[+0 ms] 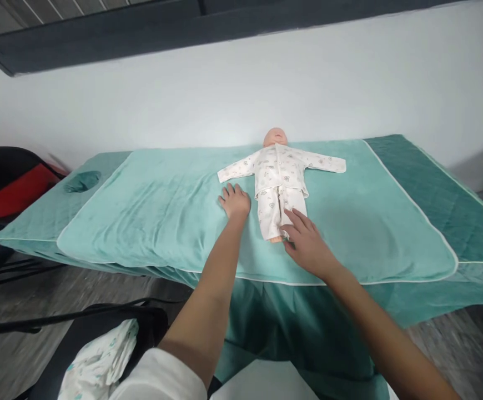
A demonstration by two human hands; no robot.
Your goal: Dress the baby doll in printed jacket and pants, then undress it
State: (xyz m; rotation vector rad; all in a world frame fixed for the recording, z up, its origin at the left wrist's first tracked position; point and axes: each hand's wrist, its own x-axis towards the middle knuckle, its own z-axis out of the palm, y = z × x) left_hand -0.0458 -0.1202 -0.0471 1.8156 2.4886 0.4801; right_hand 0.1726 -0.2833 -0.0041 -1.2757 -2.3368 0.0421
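Observation:
A baby doll [275, 136] lies on its back on the green bed cover [162, 200], head toward the wall. It wears a white patterned top [278, 166] with the sleeves spread out to both sides, and matching pants [268, 214]. Beside the doll, just below one sleeve, my left hand [235, 202] rests on the cover with its fingers spread. My right hand [306, 240] is at the lower end of the pants, fingers apart, over one leg; whether the fingertips touch the cloth I cannot tell. Bits of the doll's feet show below the cuffs.
A white wall [183, 105] stands behind the bed, under a dark window frame [141, 33]. The bed has a face hole [82, 181] at the left. Near me at lower left, a folded patterned cloth [100, 361] lies on a black chair [66, 347]. A red-and-black chair [14, 191] stands farther left.

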